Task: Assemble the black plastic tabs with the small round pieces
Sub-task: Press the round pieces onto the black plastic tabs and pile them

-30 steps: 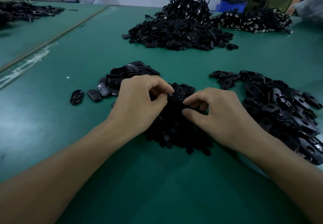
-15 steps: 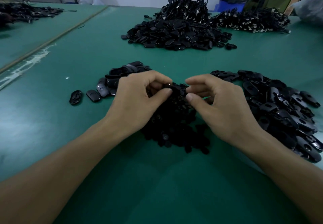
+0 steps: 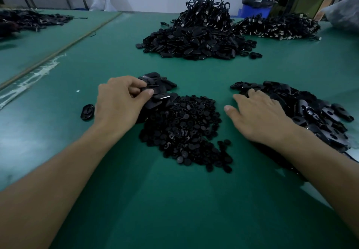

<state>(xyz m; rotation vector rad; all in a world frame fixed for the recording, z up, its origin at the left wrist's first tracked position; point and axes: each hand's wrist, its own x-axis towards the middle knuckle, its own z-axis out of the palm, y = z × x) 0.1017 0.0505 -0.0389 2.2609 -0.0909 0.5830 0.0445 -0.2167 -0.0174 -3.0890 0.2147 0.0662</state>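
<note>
Left hand: the left hand (image 3: 120,102) has its fingers curled and its thumb pressed forward, pinching a black plastic tab (image 3: 151,87) at the edge of the left heap of tabs (image 3: 165,83).
Right hand: the right hand (image 3: 258,114) lies palm down with its fingers straight and spread, and grips nothing that can be seen. Its fingertips touch the near-left edge of the right heap of tabs (image 3: 314,110).
Small round pieces: a loose mound of small round pieces (image 3: 184,130) sits between the two hands on the green tabletop (image 3: 155,200). Its far-left edge meets the left heap of tabs.
Stray tab: a single tab (image 3: 87,112) lies by itself just left of the left wrist.
Far side: a larger heap of black parts (image 3: 194,42) rises well beyond the hands, topped by a tangle of black cords (image 3: 207,9). To its right lies a second spread of corded parts (image 3: 277,27).
Far left: another dark scatter of parts (image 3: 29,20) lies on the adjoining surface, beyond a seam.
Background: a blue bin (image 3: 254,9) stands behind the tabletop at the upper right, against a pale wall.
</note>
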